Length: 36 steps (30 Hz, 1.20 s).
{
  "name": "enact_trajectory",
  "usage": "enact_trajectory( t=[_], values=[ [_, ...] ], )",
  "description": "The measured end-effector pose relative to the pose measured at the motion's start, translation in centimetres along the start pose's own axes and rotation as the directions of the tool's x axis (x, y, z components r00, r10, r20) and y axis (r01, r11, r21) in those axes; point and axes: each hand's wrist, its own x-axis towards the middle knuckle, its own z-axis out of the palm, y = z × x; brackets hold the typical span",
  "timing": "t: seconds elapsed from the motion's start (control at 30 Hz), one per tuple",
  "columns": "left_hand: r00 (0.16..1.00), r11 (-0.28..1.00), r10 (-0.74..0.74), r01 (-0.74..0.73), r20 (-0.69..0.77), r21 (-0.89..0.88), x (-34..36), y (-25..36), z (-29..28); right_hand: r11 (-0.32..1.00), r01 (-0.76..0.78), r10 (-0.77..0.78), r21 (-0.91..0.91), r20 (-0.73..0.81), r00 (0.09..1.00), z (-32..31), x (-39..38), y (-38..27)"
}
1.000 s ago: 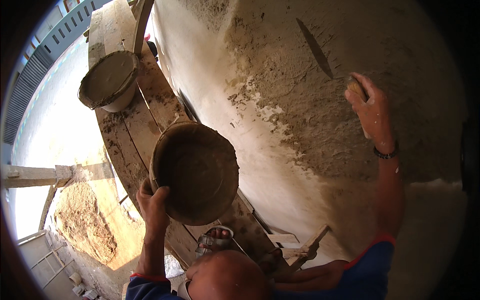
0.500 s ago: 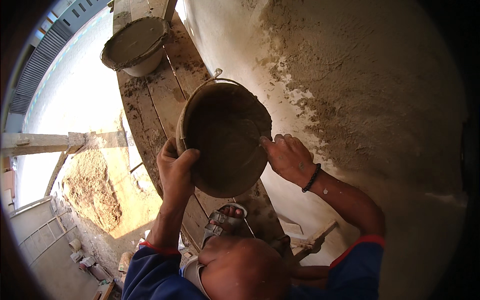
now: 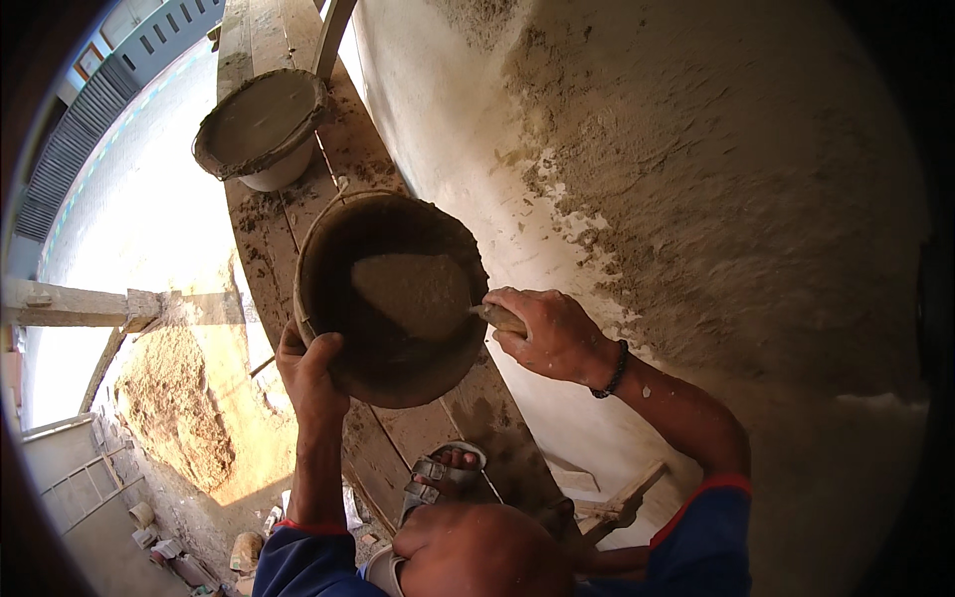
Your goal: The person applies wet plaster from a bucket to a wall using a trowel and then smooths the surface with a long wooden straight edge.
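Observation:
A dark, mortar-crusted bucket [image 3: 333, 224] is tilted so that its mouth faces me. My left hand [image 3: 316, 376] is closed on its near-left rim, thumb over the edge. My right hand [image 3: 559, 335] is closed round the wooden handle of a trowel [image 3: 413, 289], by the bucket's right rim. The trowel's broad, mortar-coloured blade lies within the bucket's mouth; whether it touches the inside, I cannot tell. Farther off on the planks stands a second bucket [image 3: 274, 177], pale-sided and filled with grey mortar to near its crusted rim.
Mortar-spattered planks [image 3: 398, 433] run under the buckets and my sandalled foot [image 3: 438, 478]. A partly plastered wall [image 3: 696, 199] rises close on the right. A wooden beam [image 3: 70, 301] juts in at left; a sand heap [image 3: 174, 398] lies below. A wooden brace [image 3: 622, 507] stands near the wall.
The bucket and my left hand have shifted left and slightly nearer. My right hand has turned, and the trowel's blade and handle now show clearly. The view has shifted a little.

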Motion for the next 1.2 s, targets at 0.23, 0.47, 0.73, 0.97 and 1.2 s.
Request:
enact_trajectory(
  t=[0.23,0.47,0.73,0.97,1.2],
  values=[
    [0.994,0.999,0.009,-0.005,-0.109,0.044,0.5,0.1,-2.5,0.966,-0.116,0.097,0.229,0.093,0.991,-8.0,4.1,-0.6],
    [0.995,0.998,-0.016,0.021,-0.098,0.060,0.8,0.4,-1.3,0.825,-0.475,0.523,0.305,-0.096,0.847,-10.3,9.5,14.0],
    [0.988,0.997,0.004,0.008,-0.156,0.077,0.5,1.3,-0.7,0.877,-0.441,0.478,0.189,-0.432,0.765,-17.1,4.8,8.7],
    [0.995,0.988,-0.021,0.036,-0.100,0.153,1.1,0.8,0.0,0.989,-0.016,0.010,-0.150,-0.039,0.999,-7.5,1.7,1.0],
    [0.998,0.987,-0.002,0.012,-0.065,0.160,0.4,0.9,-0.1,0.759,0.139,-0.166,-0.636,0.018,0.986,2.6,5.2,-1.3]
  ],
)
